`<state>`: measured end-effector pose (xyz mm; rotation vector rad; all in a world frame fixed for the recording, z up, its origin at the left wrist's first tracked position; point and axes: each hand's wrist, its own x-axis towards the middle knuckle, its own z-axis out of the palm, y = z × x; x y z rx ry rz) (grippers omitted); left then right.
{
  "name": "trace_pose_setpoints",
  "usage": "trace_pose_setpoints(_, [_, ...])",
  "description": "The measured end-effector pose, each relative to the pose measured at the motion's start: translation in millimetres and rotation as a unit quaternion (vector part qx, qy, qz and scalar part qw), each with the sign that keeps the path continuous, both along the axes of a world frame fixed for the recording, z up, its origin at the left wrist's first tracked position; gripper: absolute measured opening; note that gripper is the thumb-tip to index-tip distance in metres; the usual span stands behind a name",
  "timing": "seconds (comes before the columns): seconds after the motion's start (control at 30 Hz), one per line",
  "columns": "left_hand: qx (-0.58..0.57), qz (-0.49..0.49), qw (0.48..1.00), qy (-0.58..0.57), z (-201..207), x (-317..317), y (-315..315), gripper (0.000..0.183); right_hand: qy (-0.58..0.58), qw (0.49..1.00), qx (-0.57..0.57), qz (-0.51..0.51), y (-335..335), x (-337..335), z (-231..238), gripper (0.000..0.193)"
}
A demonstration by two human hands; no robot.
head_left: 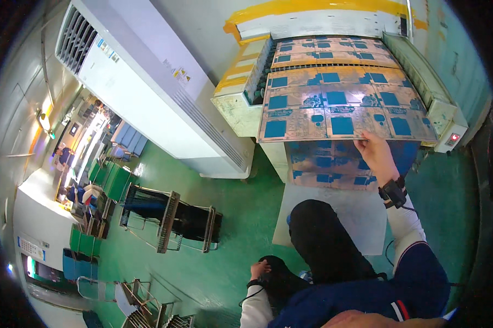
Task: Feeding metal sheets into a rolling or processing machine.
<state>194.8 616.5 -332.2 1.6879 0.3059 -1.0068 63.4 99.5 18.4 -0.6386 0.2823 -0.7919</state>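
My right hand (373, 150) pinches the near edge of a copper-coloured circuit board panel (306, 117) with blue square patches. The thumb lies on top, while the other fingers are partly hidden below the edge. The panel lies on a roller conveyor machine (237, 101) and juts out over its front. Behind it, a second patterned panel (342, 56) rests on the rollers. Below the held panel, another similar panel or a reflection of it shows. My left hand (260, 269) rests loosely curled at my left knee, with nothing visible in it.
A tall white air conditioner (164, 82) stands left of the conveyor. Black slotted racks (167, 218) stand on the green floor (241, 210), and more metal racks are at lower left. A pale sheet (290, 218) lies below the conveyor. A red-lit switch (453, 139) is on its right side.
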Motion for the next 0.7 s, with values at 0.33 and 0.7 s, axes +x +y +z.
trace_pose_setpoints(0.33, [0.019, -0.031, 0.999, -0.016, 5, -1, 3, 0.027, 0.017, 1.000, 0.018, -0.009, -8, 12, 4, 0.013])
trace_pose_setpoints(0.7, [0.019, 0.001, 1.000, 0.022, -4, 1, 7, 0.027, 0.015, 0.999, 0.037, 0.001, -25, 25, -4, 0.012])
